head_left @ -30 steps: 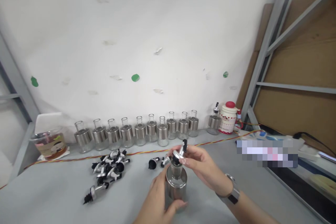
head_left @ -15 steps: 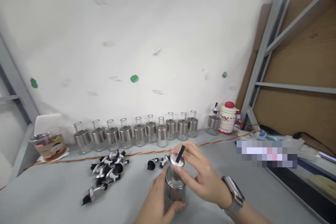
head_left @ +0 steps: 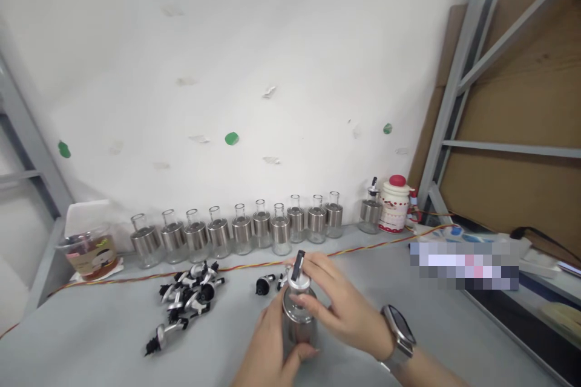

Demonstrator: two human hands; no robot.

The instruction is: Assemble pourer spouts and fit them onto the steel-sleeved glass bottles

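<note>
A steel-sleeved glass bottle (head_left: 297, 320) stands upright on the grey table (head_left: 91, 351) close in front of me. My left hand (head_left: 270, 347) is wrapped round its body. My right hand (head_left: 340, 308), with a watch on the wrist, pinches a silver pourer cap with a black spout (head_left: 297, 275) that sits on the bottle's neck. Just behind lie two loose pourers (head_left: 270, 283).
A row of several open-necked steel-sleeved bottles (head_left: 236, 233) lines the wall; one capped bottle (head_left: 371, 208) and a red-lidded white jar (head_left: 394, 204) stand at its right. A pile of pourers (head_left: 184, 299) lies left. A twisted cable (head_left: 363, 246) crosses the table. A plastic cup (head_left: 88, 251) stands far left.
My right hand has brought the pourer cap down from a tilt above the neck and now holds it seated on the bottle. My left hand has kept its hold.
</note>
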